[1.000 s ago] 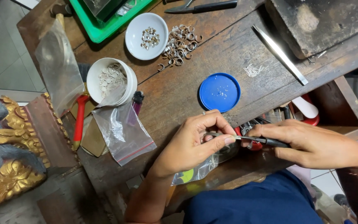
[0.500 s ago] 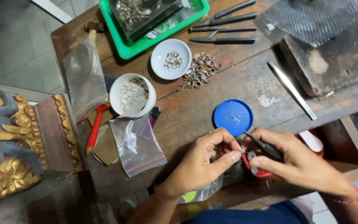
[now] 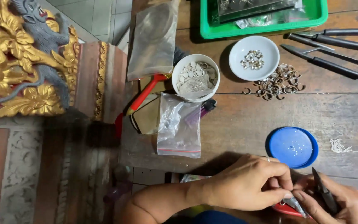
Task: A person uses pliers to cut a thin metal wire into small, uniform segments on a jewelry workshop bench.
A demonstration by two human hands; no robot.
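Left hand [image 3: 245,182] pinches a small silver piece [image 3: 291,203] at the table edge; right hand [image 3: 336,203] grips pliers [image 3: 323,193] on it. Rings [image 3: 276,85] piled, bowl [image 3: 253,58] partly filled; loose bits [image 3: 338,146] remain.

The right hand [image 3: 336,203] is cut off by the bottom edge. Whatever the fingertips [image 3: 289,195] pinch is too small to tell. The tray [image 3: 266,25] far above the hands runs off the top.

Soft even daylight, mild shadows under bowls, slight motion blur, edges bit soft.
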